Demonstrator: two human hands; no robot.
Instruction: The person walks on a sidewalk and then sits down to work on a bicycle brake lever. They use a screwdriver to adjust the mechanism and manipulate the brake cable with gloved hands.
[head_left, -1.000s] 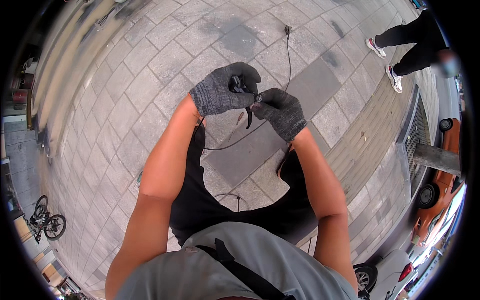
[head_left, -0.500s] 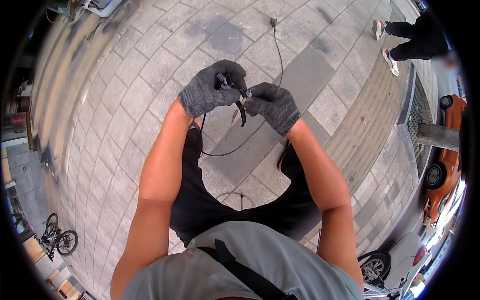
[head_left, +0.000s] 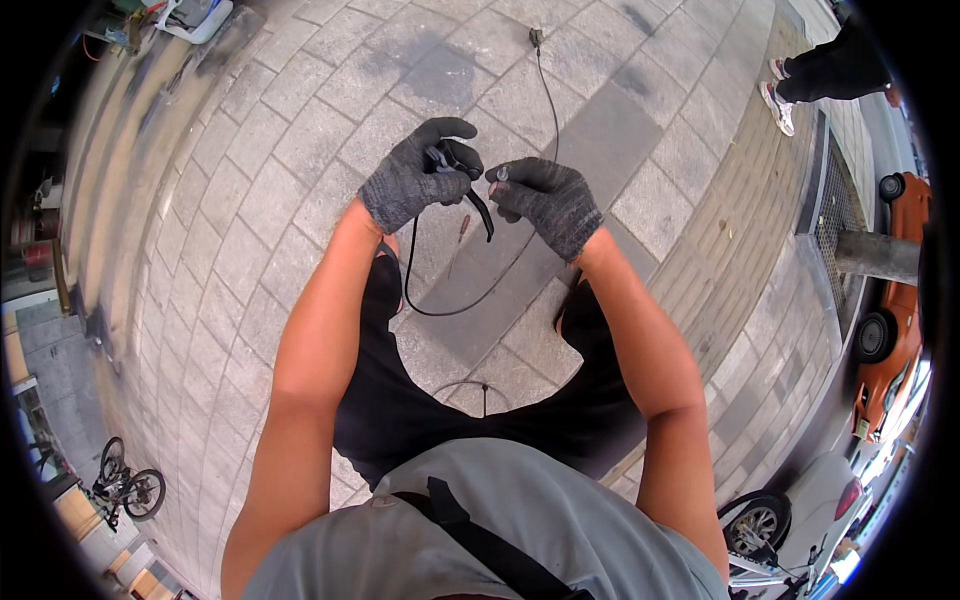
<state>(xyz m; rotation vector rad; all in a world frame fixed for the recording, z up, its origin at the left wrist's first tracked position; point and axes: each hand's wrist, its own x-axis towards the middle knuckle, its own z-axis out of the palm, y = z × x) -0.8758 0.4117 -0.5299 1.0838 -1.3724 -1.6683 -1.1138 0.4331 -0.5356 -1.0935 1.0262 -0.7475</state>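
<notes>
My left hand [head_left: 412,182], in a dark grey knit glove, is closed around a black brake lever [head_left: 482,215] whose blade points down toward the paving. Its index finger is raised off the lever body. To the right, my gloved right hand [head_left: 552,208] pinches a small silvery part [head_left: 502,174], too small to name, between thumb and forefinger. A gap separates that part from the lever. From below the left hand a black hose [head_left: 440,314] loops round under the right hand. Another stretch of it runs up to a small dark brake caliper [head_left: 536,38] on the ground.
A thin tool with a reddish handle [head_left: 464,228] lies on the paving between my arms. A thin looped wire [head_left: 484,386] rests between my legs. At the upper right stands a person in black trousers [head_left: 835,72]. A bicycle [head_left: 128,482] stands far left, and an orange car [head_left: 905,240] is at the right.
My right hand has drawn away from the lever with the small silvery part in its pinch. My left index finger has lifted. The person at the upper right has shifted position.
</notes>
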